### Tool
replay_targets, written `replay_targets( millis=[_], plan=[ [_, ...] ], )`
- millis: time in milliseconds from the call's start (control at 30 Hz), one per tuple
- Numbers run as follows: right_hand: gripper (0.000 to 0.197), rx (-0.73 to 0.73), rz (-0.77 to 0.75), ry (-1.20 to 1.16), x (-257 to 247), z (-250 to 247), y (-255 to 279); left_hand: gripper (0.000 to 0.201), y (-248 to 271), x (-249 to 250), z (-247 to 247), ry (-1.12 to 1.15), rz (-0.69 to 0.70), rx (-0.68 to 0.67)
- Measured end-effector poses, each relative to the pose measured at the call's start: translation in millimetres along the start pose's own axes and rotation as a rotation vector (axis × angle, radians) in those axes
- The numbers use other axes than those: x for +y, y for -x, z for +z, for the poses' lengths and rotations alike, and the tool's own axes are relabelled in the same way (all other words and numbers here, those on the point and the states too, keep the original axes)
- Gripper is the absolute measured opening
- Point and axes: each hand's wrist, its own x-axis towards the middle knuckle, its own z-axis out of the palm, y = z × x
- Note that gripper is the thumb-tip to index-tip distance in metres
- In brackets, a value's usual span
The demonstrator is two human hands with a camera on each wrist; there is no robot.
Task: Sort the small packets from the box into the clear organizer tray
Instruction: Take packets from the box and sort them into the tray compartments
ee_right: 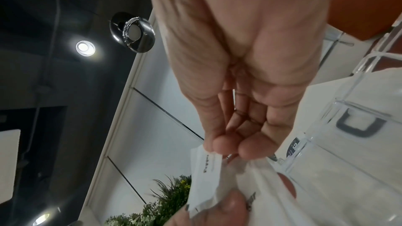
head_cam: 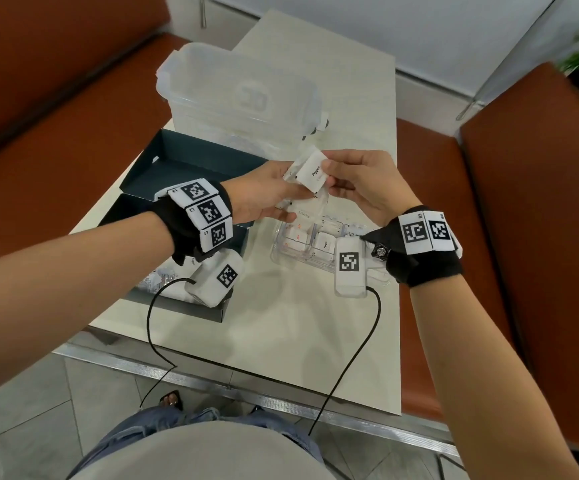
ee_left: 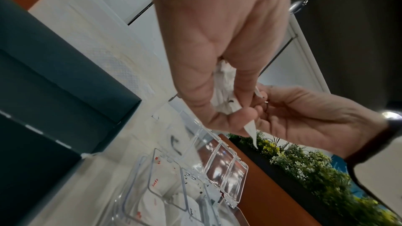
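I see bare forearms, no sleeves. Each wrist wears a black fabric band (head_cam: 184, 223) carrying a row of white blocks (head_cam: 202, 213) printed with black square codes; the right wrist's band (head_cam: 426, 258) has the same blocks (head_cam: 426, 232). A white camera pod (head_cam: 216, 277) with its own code tag hangs under the left wrist, another pod (head_cam: 349, 265) under the right, each trailing a thin black cable (head_cam: 354, 355). Below, I see a grey top (head_cam: 198, 452), blue jeans (head_cam: 149, 420) and an open-toed sandal (head_cam: 171, 398).

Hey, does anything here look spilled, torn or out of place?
Nothing spilled or torn shows. The left hand holds a crumpled bunch of packets while the right hand pinches a Pepper packet above the organizer tray.
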Motion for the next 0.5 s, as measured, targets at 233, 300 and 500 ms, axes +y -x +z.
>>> replay_targets(
  millis=[233, 300, 500],
  plan=[
    [0.004, 0.137, 0.043, -0.010, -4, -5, -2, 0.021, 0, -3, -1, 0.006, -0.042, 0.024],
    [0.003, 0.160, 0.060, 0.015, -4, -14, -2, 0.028, -1, -6, -6, 0.055, -0.041, 0.093],
    [0.005, 0.119, 0.087, 0.141, 10, -23, 4, 0.018, -7, -6, -9, 0.153, -0.069, 0.180]
  ],
)
